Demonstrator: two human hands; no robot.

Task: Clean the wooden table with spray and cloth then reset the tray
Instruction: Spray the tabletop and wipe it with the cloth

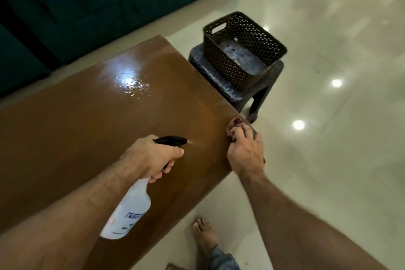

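The brown wooden table (87, 120) fills the left and middle of the head view, with a wet glossy patch near its far side. My left hand (151, 158) grips a white spray bottle (129, 210) by its black trigger head, nozzle pointing right, and a fine mist leaves the nozzle over the tabletop. My right hand (246, 153) rests at the table's right edge and holds a bunched reddish cloth (233, 127) against the wood. No tray is in view.
A dark perforated basket (247, 50) stands on a small dark stool (230, 85) just past the table's far right corner. A teal sofa (87, 6) runs along the far side. My bare foot (205, 237) stands on the glossy tiled floor (328, 138) below the table's near edge.
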